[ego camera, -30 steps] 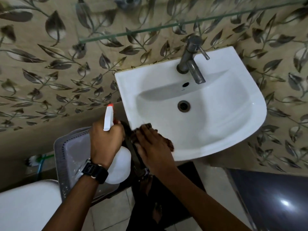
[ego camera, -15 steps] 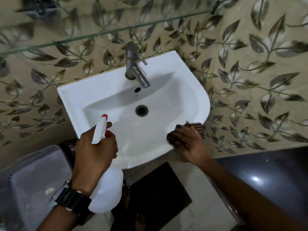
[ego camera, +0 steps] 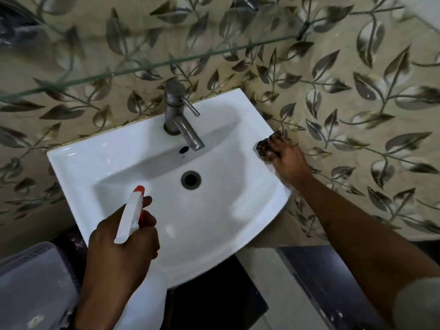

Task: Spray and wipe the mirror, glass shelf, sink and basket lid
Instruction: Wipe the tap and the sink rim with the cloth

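While the right hand (ego camera: pixel 283 156) presses a dark cloth (ego camera: pixel 264 147) flat on the sink (ego camera: pixel 214 210) rim's far-right corner, unwiped rim runs left toward the tap (ego camera: pixel 177 115); left hand (ego camera: pixel 121 241) grips the spray bottle (ego camera: pixel 129 215) over the near-left basin.

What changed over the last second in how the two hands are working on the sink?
The right hand slid the dark cloth along the sink rim, from the front edge beside the left hand round the right side to the back right corner near the wall. Nothing was taken hold of or let go. The left hand still grips the spray bottle, nozzle toward the basin.
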### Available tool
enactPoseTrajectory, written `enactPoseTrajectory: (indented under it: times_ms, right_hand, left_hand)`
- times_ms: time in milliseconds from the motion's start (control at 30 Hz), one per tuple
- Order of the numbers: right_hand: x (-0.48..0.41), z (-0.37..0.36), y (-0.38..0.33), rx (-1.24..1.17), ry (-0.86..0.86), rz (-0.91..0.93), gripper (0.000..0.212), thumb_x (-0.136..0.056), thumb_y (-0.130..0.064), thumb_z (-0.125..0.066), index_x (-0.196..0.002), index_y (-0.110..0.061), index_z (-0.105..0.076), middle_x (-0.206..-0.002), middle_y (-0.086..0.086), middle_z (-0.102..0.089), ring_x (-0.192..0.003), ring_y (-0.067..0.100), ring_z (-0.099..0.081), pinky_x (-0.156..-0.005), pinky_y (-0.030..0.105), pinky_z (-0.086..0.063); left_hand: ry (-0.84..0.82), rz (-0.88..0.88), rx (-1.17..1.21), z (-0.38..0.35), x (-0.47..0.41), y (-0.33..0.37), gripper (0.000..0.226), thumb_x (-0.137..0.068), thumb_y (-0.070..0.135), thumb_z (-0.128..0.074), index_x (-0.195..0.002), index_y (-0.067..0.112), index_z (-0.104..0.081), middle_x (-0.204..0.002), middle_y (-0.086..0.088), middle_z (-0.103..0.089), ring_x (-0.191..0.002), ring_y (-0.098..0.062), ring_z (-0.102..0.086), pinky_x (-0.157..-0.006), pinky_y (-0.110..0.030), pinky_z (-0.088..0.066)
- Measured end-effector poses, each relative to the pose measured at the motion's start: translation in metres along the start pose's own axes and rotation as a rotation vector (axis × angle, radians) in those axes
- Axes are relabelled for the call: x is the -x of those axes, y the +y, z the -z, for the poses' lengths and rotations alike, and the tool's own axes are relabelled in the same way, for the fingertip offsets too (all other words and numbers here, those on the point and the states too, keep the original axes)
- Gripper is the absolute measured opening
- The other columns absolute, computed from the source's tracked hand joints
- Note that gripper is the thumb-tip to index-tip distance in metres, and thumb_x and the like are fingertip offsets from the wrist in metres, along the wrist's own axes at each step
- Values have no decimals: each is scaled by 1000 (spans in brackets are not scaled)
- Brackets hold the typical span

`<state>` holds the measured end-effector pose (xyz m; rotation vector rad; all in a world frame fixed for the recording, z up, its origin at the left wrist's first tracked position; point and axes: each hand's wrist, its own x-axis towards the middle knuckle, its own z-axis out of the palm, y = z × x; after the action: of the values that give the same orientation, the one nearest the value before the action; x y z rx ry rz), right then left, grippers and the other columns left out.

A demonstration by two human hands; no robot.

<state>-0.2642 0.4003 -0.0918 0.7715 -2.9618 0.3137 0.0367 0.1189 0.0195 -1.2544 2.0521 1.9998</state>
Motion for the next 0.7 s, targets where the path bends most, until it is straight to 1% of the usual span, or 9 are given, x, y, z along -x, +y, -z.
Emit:
enactPoseTrajectory:
  times_ms: [33, 100, 200, 267, 333, 433, 533, 600, 700]
  right_hand:
    - [-15, -2, -2, 18, -10, 0, 32, -82, -5, -63, -112, 1, -71, -117, 25, -69, -106, 44, -66, -82, 39, -50]
    - [-49, -7, -11, 23, -34, 0, 35, -83, -9, -62, -116, 1, -70, -120, 25, -69, -105, 46, -67, -79, 43, -53]
    - [-104, -18, -25, 58, -88, 31, 38, -93, -12, -63, -129, 0, -66, -136, 24, -63, -121, 45, -60, -95, 42, -47]
    - [-134, -20, -27, 54, -139, -14, 39, -95, -13, -64, -132, -3, -65, -138, 21, -62, -125, 41, -58, -100, 39, -43]
    - [-144, -19, -24, 59, -170, -36, 40, -95, -16, -65, -135, -8, -65, -139, 20, -62, -127, 38, -58, -104, 37, -42]
    - [-120, -13, -21, 93, -196, -29, 47, -95, -18, -63, -142, -12, -60, -142, 21, -60, -124, 45, -59, -105, 45, -46]
    - [-66, -1, -15, 144, -154, -24, 53, -90, -24, -52, -139, -5, -60, -136, 27, -62, -107, 52, -64, -90, 52, -53]
    - [-20, 7, -4, 136, -148, -55, 58, -84, -22, -50, -138, -2, -59, -130, 31, -64, -96, 54, -66, -80, 50, -55]
    - [48, 10, 6, 169, -196, -39, 49, -82, -15, -48, -129, -8, -60, -127, 22, -62, -100, 48, -65, -73, 44, -52]
  left_hand:
    - [1, 1, 2, 3, -2, 0, 48, -65, 16, -58, -78, 61, -69, -83, 11, -74, -55, -24, -66, -70, -55, -58]
    - [14, 0, 2, 11, -9, -4, 56, -57, 16, -54, -71, 69, -65, -85, 20, -74, -53, -22, -66, -68, -51, -58]
    - [19, 22, 87, 22, -23, -16, 64, -57, 11, -54, -84, 66, -71, -84, 2, -73, -47, -20, -60, -61, -42, -51]
    - [29, 56, 134, 31, -34, -27, 59, -59, 10, -54, -88, 56, -75, -72, 3, -67, -43, -21, -56, -60, -41, -46]
    - [21, 70, 116, 39, -40, -37, 61, -58, 8, -55, -89, 57, -75, -69, 4, -65, -46, -29, -56, -60, -43, -45]
    - [41, 32, 64, 47, -37, -39, 74, -56, 9, -55, -95, 72, -66, -85, 3, -70, -65, -40, -62, -62, -49, -51]
    - [79, -7, 17, 47, -25, -40, 67, -50, 23, -59, -93, 73, -65, -97, -1, -72, -86, -43, -64, -78, -61, -57]
    - [86, -33, 27, 46, -19, -43, 65, -45, 31, -58, -93, 75, -63, -105, -2, -71, -97, -47, -64, -83, -67, -56]
    - [91, -69, 2, 44, -12, -41, 68, -53, 18, -56, -86, 76, -63, -106, 2, -72, -100, -44, -66, -84, -60, -59]
